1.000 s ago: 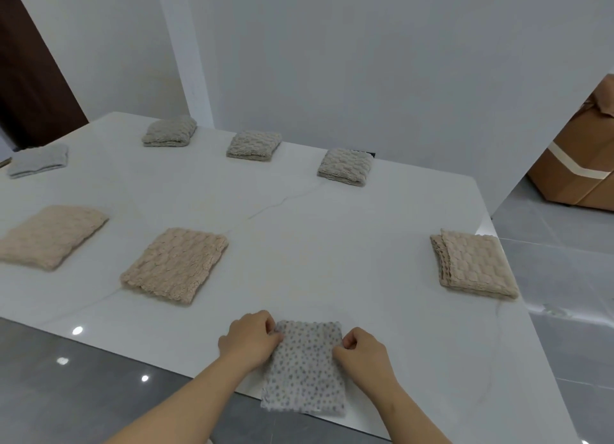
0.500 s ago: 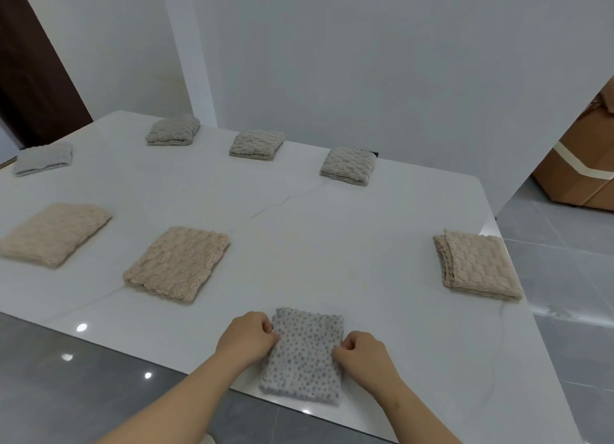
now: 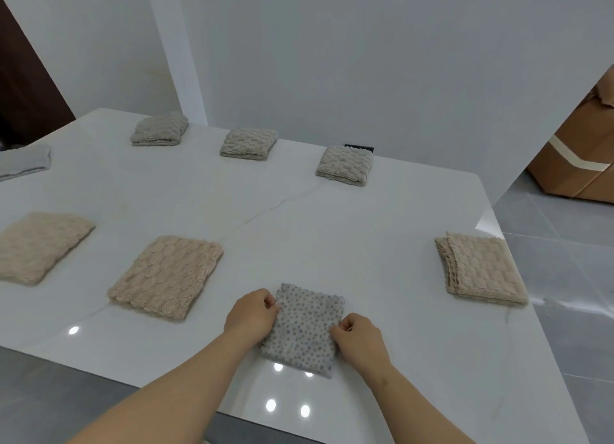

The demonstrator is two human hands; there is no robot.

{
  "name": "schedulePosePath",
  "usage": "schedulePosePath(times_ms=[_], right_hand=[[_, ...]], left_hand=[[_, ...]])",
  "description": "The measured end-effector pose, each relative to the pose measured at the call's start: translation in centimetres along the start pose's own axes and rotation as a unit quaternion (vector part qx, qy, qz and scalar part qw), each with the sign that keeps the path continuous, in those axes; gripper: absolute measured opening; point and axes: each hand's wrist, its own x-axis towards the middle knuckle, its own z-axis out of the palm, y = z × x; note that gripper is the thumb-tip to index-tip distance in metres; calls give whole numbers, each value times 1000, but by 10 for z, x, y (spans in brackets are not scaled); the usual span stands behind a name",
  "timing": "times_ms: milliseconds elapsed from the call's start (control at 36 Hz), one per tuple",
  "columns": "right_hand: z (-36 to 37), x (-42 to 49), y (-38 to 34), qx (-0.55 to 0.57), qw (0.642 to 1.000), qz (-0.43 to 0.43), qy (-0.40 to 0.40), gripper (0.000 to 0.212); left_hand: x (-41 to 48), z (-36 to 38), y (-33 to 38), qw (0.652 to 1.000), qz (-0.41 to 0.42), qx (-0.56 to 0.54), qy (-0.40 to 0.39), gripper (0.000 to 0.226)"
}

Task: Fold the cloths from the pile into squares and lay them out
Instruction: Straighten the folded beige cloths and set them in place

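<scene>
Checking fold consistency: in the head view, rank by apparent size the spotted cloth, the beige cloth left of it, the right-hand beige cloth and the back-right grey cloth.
1. Left beige cloth.
2. Right-hand beige cloth and spotted cloth: look alike, unranked.
3. Back-right grey cloth: smallest, but farthest from the camera, so unsure.

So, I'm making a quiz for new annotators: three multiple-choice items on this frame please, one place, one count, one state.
1. Where does the dotted cloth lie? A near edge of the table B far corner C floor
2. How many cloths lie on it? A five B eight C eleven
3. What holds the dotted cloth? A one hand B neither hand C both hands
Answers: A, it sits by the near edge; B, seven laid out plus the dotted one; C, left hand and right hand pinch its sides.
</scene>
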Motion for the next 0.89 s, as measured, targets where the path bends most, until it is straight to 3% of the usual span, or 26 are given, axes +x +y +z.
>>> schedulePosePath(times_ms=[167, 667, 889], right_hand=[[2, 13, -6, 18, 999, 18, 22, 19], [1, 30, -18, 9, 999, 20, 29, 21], [-4, 31, -20, 23, 1000, 16, 7, 22]], left_hand=[[15, -2, 6, 1000, -11, -8, 0, 19], [38, -3, 9, 998, -32, -45, 43, 23], [38, -1, 13, 997, -35, -45, 55, 11]])
